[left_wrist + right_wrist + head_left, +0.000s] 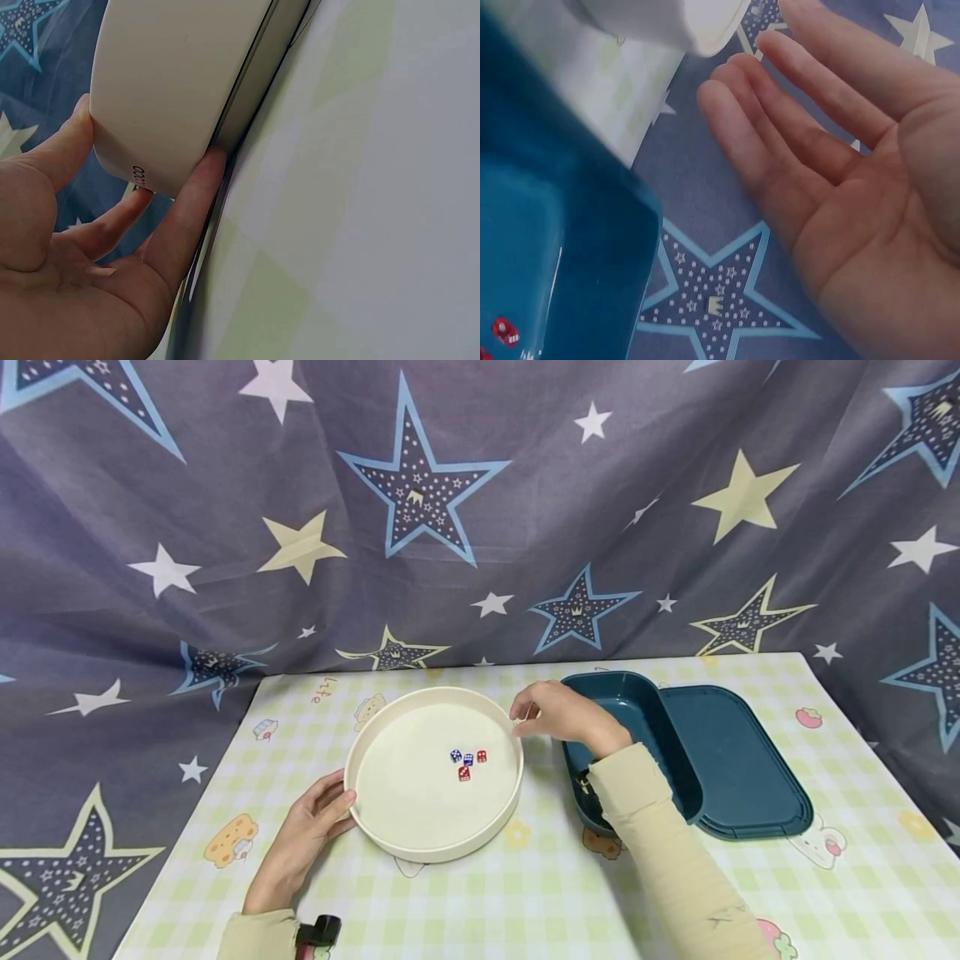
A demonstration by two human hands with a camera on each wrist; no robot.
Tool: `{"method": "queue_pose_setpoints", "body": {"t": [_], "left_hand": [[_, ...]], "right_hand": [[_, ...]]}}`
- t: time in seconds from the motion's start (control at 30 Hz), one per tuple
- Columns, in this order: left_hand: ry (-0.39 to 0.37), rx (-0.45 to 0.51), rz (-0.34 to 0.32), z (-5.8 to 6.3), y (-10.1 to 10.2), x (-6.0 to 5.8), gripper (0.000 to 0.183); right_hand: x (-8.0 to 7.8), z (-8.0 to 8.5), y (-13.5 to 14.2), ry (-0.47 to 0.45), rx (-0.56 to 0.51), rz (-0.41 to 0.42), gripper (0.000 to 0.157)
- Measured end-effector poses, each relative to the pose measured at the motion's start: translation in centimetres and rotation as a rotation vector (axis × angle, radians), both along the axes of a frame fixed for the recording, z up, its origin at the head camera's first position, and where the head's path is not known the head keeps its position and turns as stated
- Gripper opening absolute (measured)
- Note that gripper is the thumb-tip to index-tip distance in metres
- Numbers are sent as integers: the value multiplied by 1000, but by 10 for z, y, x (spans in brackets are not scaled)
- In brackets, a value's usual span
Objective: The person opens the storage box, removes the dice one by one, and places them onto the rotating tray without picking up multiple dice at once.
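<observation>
A round cream tray (405,797) with a low wall sits on the table. Two blue dice (456,756) and two red dice (464,773) lie right of its middle. My left hand (311,822) grips the tray's left side. In the left wrist view its thumb (71,139) is at the rim and the other fingers are against the lower wall. At the tray's right rim is my right hand (562,714), fingers loosely bent and holding nothing. The right wrist view shows its palm and fingers (739,135) beside the tray wall (652,22).
Under my right forearm stands a deep teal box (678,777), with red dice (505,330) inside. A matching teal lid (742,760) lies to its right. A checked cloth (510,902) covers the table, and a star-patterned curtain (480,527) hangs behind.
</observation>
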State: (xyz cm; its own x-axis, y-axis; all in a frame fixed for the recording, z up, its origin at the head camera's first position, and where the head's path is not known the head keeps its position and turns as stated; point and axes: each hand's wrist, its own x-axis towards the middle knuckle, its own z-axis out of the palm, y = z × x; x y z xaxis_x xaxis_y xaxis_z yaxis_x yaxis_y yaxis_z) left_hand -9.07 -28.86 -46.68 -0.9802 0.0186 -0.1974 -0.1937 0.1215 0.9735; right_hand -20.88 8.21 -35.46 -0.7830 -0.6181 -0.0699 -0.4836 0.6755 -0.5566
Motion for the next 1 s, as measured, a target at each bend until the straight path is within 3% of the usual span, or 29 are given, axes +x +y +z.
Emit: {"method": "queue_pose_setpoints", "body": {"t": [0.2, 0.67, 1.0], "left_hand": [[6, 6, 3, -1, -1, 0, 65], [-10, -4, -3, 3, 3, 1, 66], [-12, 10, -3, 2, 1, 1, 65]], "right_hand": [[-3, 2, 13, 28, -23, -23, 14], [-4, 0, 49, -1, -65, -81, 16], [-8, -1, 68, -19, -31, -142, 25]]}}
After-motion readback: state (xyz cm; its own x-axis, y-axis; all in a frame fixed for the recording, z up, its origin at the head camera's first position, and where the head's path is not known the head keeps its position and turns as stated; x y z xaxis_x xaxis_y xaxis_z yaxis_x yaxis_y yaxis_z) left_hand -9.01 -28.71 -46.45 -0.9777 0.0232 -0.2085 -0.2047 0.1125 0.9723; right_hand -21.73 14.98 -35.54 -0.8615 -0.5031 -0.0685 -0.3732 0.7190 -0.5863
